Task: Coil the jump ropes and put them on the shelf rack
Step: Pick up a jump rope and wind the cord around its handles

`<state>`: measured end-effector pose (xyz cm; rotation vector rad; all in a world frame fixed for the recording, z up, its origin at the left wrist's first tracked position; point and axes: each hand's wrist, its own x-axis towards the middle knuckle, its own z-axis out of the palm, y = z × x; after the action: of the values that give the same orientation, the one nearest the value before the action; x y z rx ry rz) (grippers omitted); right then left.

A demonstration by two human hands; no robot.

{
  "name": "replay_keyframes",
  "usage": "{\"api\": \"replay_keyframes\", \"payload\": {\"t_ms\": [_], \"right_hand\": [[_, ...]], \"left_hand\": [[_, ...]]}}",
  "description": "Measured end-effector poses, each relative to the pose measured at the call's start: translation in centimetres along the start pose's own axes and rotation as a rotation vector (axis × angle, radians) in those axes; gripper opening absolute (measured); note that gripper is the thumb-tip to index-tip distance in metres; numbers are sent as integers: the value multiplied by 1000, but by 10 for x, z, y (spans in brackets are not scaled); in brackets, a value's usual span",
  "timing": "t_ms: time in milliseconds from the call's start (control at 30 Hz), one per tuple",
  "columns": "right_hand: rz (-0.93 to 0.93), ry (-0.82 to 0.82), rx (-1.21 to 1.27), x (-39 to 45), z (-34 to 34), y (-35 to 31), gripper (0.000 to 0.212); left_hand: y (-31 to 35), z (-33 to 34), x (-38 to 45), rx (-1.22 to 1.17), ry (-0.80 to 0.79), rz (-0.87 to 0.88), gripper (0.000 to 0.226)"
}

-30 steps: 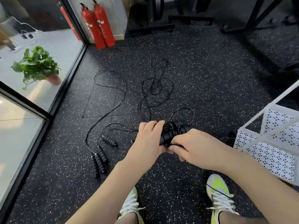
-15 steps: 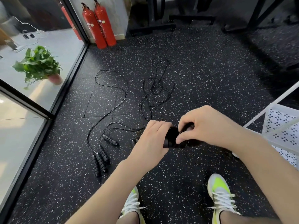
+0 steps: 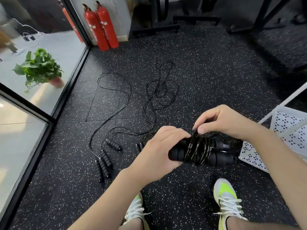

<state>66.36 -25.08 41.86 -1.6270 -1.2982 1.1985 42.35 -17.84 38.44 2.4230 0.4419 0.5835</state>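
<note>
A person's left hand (image 3: 159, 151) grips a pair of black jump-rope handles (image 3: 217, 159) held side by side, the cord (image 3: 197, 150) wound around them in several turns, while the right hand (image 3: 222, 121) pinches a strand of that cord between thumb and fingertips just above the bundle. The bundle is held above the speckled black floor (image 3: 216, 72), just left of the white perforated shelf rack (image 3: 285, 128) at the frame's right edge; what the rack's basket contains cannot be told from the part in view. Left of the bundle, more jump ropes (image 3: 116, 103) lie loose on the floor, their foam handles (image 3: 103, 163) clustered together. Two red fire extinguishers (image 3: 99, 25) stand well beyond the bundle against the wall, and a potted plant (image 3: 39, 68) sits behind glass to their left.
</note>
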Motion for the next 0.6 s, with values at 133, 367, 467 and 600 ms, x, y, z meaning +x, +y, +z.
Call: {"api": "replay_keyframes", "payload": {"t_ms": [133,367,467,600], "right_hand": [[132,-129,360,4,0,20,9],[142,-150,905,0,47,28,50],[106,-258,1015,10,69,36,16],[57,-53,956,14,91,30,23]], "left_hand": [[8,0,-2,-78,114,-6,59],[18,-2,1,-118,308,-165,65],[23,-3,6,-139,356,-305,61],[17,-2,12,-61,396,-440,73]]}}
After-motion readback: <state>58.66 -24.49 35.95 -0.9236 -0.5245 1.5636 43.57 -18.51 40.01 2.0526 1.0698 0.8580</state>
